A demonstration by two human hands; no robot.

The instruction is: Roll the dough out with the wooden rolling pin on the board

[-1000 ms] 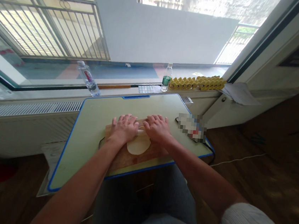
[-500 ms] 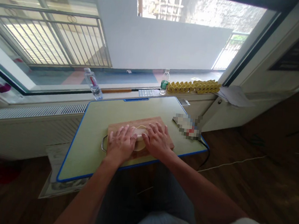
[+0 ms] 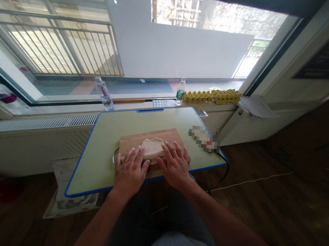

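A thin, pale sheet of dough (image 3: 152, 144) with a wavy far edge lies on a wooden cutting board (image 3: 130, 139). Across the dough's near part runs a light wooden rolling pin (image 3: 154, 156), mostly covered by my hands. My left hand (image 3: 132, 168) rests flat over the pin's left side, fingers stretched forward and apart. Over its right side lies my right hand (image 3: 174, 164), also with extended fingers. Neither hand is wrapped round the pin. The pin's right end is hidden under my right hand.
A folding table (image 3: 95, 162) with a blue rim carries the board. A blurred-out item (image 3: 204, 138) with a black cable sits at its right. Along the windowsill stand two plastic bottles (image 3: 104, 94) and yellow wavy trays (image 3: 211, 96). The board has a metal handle (image 3: 115, 156).
Both hands have moved toward me with the rolling pin, uncovering more of the dough's far part. The camera view has shifted slightly.
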